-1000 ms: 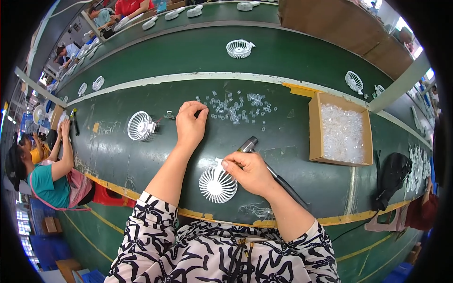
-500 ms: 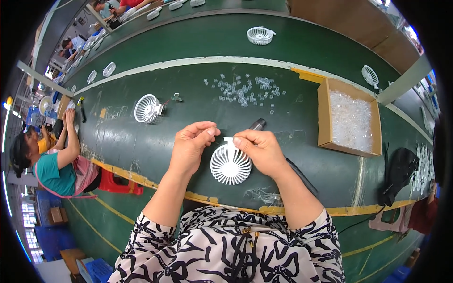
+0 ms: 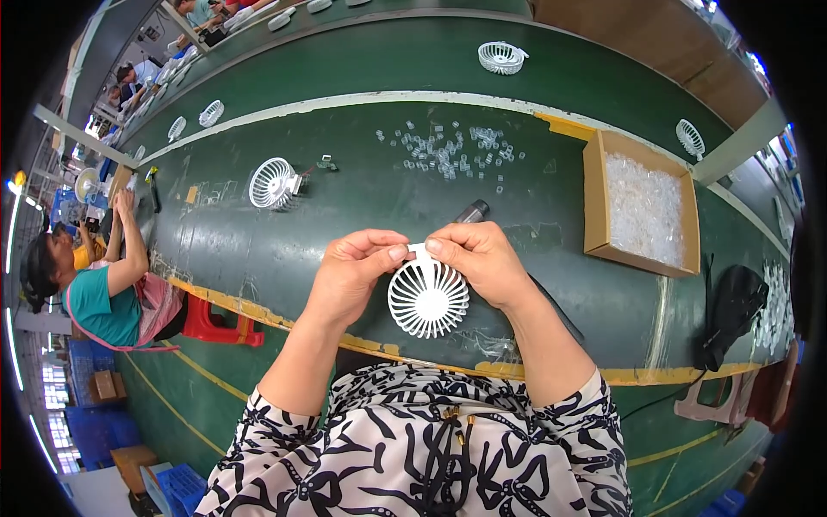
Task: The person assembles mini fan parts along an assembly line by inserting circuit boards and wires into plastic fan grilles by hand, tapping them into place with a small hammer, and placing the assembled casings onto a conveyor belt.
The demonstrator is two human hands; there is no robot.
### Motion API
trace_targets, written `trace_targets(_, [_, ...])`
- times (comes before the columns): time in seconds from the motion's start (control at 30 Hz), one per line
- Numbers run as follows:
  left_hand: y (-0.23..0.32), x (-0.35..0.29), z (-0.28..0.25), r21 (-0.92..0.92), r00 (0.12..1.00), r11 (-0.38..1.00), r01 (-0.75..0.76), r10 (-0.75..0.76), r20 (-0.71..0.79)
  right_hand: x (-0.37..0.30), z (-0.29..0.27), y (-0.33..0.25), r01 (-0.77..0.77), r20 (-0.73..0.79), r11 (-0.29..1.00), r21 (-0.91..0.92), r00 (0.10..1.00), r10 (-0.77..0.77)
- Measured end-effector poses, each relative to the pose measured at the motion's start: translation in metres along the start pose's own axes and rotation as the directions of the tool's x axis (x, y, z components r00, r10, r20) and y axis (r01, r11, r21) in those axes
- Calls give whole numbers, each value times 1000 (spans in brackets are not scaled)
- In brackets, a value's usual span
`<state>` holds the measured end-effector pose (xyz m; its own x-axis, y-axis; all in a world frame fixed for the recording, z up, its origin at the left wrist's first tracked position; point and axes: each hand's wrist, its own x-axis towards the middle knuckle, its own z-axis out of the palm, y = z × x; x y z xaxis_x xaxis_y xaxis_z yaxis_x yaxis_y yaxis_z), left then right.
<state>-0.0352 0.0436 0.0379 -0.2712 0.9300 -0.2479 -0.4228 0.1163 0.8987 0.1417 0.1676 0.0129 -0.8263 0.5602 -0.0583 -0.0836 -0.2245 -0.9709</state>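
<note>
A white round fan housing (image 3: 428, 303) with curved ribs hangs in front of me, its short neck pointing away. My right hand (image 3: 484, 265) grips that neck between thumb and fingers. My left hand (image 3: 355, 269) is closed in a pinch against the neck's left side; whatever lies between its fingertips is too small or hidden to make out. Just beyond my right hand lies a black cylindrical tool (image 3: 473, 211), partly covered by the hand and arm. Many small clear plastic pieces (image 3: 448, 153) are scattered on the dark green table (image 3: 345, 202) farther off.
An open cardboard box (image 3: 596, 207) of clear pieces stands at right. Another fan housing (image 3: 274, 183) sits at left, near a small wired part (image 3: 326, 162). More housings (image 3: 501, 58) rest on the belt behind. A black bag-like object (image 3: 735, 310) lies far right; a co-worker (image 3: 112, 284) sits left.
My left hand has moved right, closing the gap so that its fingertips meet the housing's neck. The right hand keeps its grip; the view has shifted slightly.
</note>
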Motion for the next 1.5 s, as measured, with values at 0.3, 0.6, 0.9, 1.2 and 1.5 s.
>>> trace_targets(0.3, [2, -5, 9, 284, 985, 945, -162, 174, -18, 0, 1, -6, -6, -6, 1000, -8, 1000, 6])
trace_targets(0.6, [-5, 1, 19, 365, 990, 926, -99, 128, -57, -1, -1, -1, 35, -40, 989, -147, 998, -42])
trace_targets(0.9, [14, 1, 5, 113, 950, 944, 310, -311, -6, 1, 1, -3, 41, 23, 996, -81, 999, -40])
trace_targets(1.2, [93, 59, -25, 339, 999, 940, 38, -39, -2, 7, 6, 2, 15, -44, 980, -196, 999, -24])
trace_targets(1.5, [137, 173, -62, 971, 748, 115, -208, 659, 82, 4, 3, -1, -21, 3, 956, -292, 1000, 23])
